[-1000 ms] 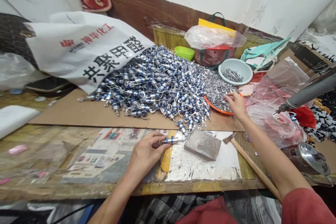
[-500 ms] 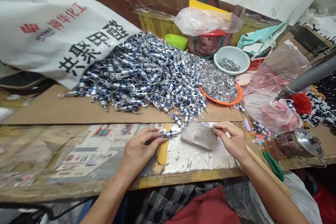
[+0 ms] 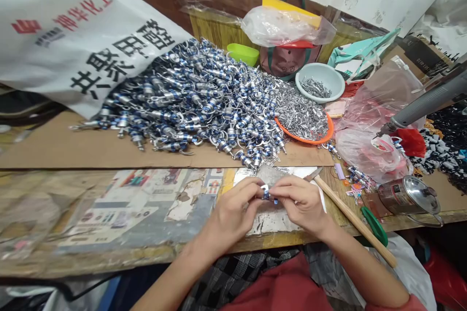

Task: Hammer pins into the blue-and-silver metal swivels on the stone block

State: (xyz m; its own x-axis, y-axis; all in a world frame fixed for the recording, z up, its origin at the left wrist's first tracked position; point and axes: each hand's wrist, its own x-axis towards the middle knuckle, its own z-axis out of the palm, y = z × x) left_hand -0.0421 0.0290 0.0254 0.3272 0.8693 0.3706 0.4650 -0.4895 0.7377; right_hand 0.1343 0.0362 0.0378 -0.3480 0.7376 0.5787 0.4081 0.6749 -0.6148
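My left hand [image 3: 241, 209] and my right hand [image 3: 301, 204] meet over the front of the bench, fingertips pinched. Between them is a small blue-and-silver metal keychain [image 3: 266, 194] with a pale curved clasp, partly covered by the fingers. Just behind the hands lies a grey metal block [image 3: 269, 174], mostly hidden by them, on a worn white sheet [image 3: 260, 226]. To the right of my right hand a hammer [image 3: 355, 221] rests with its wooden handle slanting over the bench edge. Beyond the block spreads a large heap of similar keychains [image 3: 204, 102].
An orange tray [image 3: 330, 131] of small metal links and a pale blue bowl [image 3: 339, 75] stand behind. A grey power screwdriver [image 3: 419, 104] juts in from the right. A lidded pot [image 3: 397, 199] and green-handled scissors [image 3: 375, 227] sit at the right edge. A white printed sack [image 3: 54, 58] covers the left.
My left hand has moved right with the keychain, off the left side of the block. My right hand has left the block's right edge and come left to grip the keychain too.
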